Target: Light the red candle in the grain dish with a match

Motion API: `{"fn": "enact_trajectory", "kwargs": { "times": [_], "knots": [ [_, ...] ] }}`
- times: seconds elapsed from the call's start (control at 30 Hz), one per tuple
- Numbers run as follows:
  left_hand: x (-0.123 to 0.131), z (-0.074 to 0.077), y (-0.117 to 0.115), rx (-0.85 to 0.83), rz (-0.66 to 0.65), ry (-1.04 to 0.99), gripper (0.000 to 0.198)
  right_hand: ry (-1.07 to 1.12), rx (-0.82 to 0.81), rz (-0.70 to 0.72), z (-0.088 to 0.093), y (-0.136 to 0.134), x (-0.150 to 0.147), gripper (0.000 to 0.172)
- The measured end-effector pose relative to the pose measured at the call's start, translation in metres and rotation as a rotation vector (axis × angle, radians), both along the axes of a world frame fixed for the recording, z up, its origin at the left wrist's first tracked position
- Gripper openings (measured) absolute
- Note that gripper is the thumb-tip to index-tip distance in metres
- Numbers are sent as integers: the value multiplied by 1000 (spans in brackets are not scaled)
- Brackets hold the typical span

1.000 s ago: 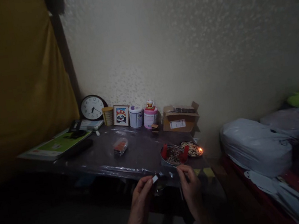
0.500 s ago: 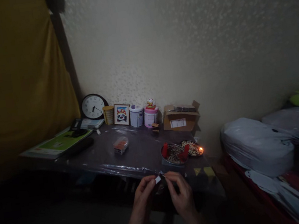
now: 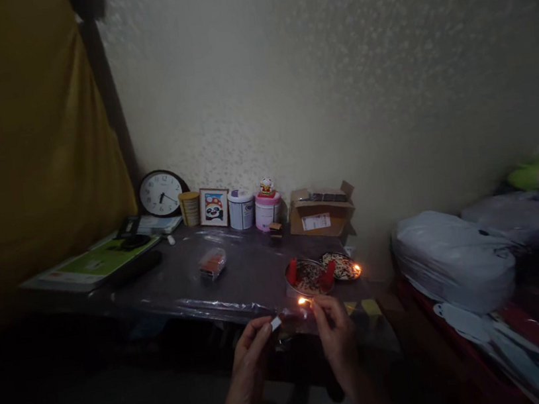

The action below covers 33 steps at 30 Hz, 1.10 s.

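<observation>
My right hand pinches a burning match, its flame pointing left, just in front of the table. To its left, my left hand is closed on a small matchbox with a white face. Beyond the flame lies a round dish of dark and pale bits, with a red candle at its left and another red piece at its right. Behind it, a second speckled dish has a small flame at its right edge.
On the dark plastic-covered table lies a clear-wrapped packet. A clock, a framed panda picture, tins and a cardboard box line the wall. Yellow pieces lie near the right corner. White bags are at right.
The match in my right hand is now lit. That hand has moved right and up, away from the matchbox, while the left hand has shifted slightly left. The whole view has shifted a little.
</observation>
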State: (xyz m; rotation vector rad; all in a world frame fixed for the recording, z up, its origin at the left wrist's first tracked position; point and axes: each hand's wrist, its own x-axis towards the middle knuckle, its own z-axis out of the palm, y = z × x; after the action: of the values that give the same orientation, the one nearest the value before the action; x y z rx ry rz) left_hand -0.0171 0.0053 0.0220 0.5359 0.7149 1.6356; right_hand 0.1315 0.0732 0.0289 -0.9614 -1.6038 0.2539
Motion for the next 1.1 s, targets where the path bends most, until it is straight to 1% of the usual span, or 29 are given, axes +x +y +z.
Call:
{"fn": "enact_trajectory", "kwargs": {
  "times": [0.1, 0.17, 0.27, 0.4, 0.47, 0.6, 0.7, 0.93, 1.1],
  "knots": [
    [0, 0, 0, 14, 14, 11, 18, 84, -135, -31, 1, 3, 6, 19],
    [0, -1, 0, 23, 13, 16, 17, 101, -185, -53, 0, 3, 7, 22],
    [0, -1, 1, 13, 33, 29, 18, 109, -162, -79, 0, 4, 7, 24],
    [0, 2, 1, -31, 57, 39, 23, 97, -88, -65, 5, 3, 7, 23],
    [0, 3, 1, -45, 58, 31, 24, 103, -86, -78, 8, 2, 7, 23],
    [-1, -3, 4, -44, 51, 41, 24, 156, -126, -60, 6, 3, 8, 23],
    [-2, -7, 7, -32, 48, 46, 23, 165, -108, -39, 5, 7, 9, 23],
    [-1, -5, 6, -40, 63, 41, 23, 146, -76, -48, 11, 8, 11, 20],
    [-1, -11, 8, -30, 34, 27, 20, 159, -95, -33, 10, 8, 12, 21]
  ]
}}
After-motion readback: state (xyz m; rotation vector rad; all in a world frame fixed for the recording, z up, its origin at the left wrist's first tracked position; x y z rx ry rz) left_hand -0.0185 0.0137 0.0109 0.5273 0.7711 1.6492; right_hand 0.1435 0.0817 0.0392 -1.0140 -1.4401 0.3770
